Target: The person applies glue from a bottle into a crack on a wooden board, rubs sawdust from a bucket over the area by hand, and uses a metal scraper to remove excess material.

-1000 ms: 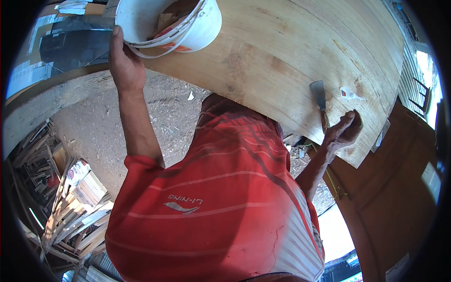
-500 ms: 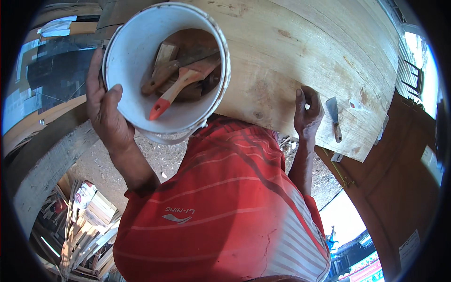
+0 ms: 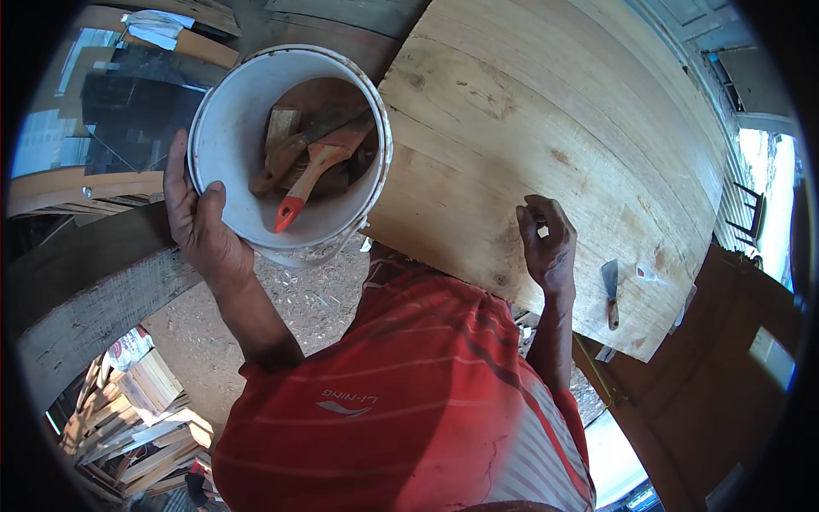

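Note:
My left hand (image 3: 210,239) grips the rim of a white bucket (image 3: 230,128), thumb inside and fingers outside. The bucket is tilted so its inside shows. In it lie a paintbrush (image 3: 314,175) with a red-tipped wooden handle, a dark-bladed tool with a wooden handle (image 3: 277,162), and a wood block (image 3: 282,126). My right hand (image 3: 548,247) is above the wooden board (image 3: 478,145), loosely curled, with a gap between thumb and fingers. Nothing shows in it. To its right a putty knife (image 3: 611,294) lies on the board.
A small white piece (image 3: 646,271) lies on the board near the putty knife. A thick timber beam (image 3: 102,294) runs at the left, with a pile of wood offcuts (image 3: 145,418) below. A brown panel (image 3: 682,367) stands at the right.
The view has shifted, showing more of the board's far left edge. My left hand still holds the bucket, now slightly lower in view. My right hand has moved a little farther over the board.

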A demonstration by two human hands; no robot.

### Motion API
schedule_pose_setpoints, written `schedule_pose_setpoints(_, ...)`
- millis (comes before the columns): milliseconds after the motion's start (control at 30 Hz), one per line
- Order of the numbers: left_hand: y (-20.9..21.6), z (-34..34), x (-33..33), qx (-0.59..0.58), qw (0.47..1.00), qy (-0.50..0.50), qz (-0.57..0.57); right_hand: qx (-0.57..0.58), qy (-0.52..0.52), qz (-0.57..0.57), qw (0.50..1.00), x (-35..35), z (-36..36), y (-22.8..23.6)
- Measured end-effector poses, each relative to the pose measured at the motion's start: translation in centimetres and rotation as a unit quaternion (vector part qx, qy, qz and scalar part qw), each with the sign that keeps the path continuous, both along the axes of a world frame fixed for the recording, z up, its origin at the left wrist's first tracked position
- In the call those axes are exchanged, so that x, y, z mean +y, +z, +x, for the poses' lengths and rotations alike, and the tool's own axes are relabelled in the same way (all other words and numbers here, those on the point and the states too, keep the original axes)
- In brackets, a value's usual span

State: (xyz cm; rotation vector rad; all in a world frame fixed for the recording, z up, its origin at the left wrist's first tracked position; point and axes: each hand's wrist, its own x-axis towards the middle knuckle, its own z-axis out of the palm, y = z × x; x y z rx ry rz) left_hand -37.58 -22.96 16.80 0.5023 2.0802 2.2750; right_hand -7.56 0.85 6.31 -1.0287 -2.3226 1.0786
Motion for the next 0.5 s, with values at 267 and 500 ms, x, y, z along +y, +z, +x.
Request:
schedule_pose_setpoints(267,-4.2,-5.8,6.3,0.053,0.994,0.031,0.093,0.005,0.088,0.025,0.996,2.1,-5.8,3.3)
schedule_pose_setpoints(500,-3.6,-9.0,9.3,0.114,0.99,0.027,0.081,0.046,0.153,0.09,0.983,2.7,-12.8,8.3)
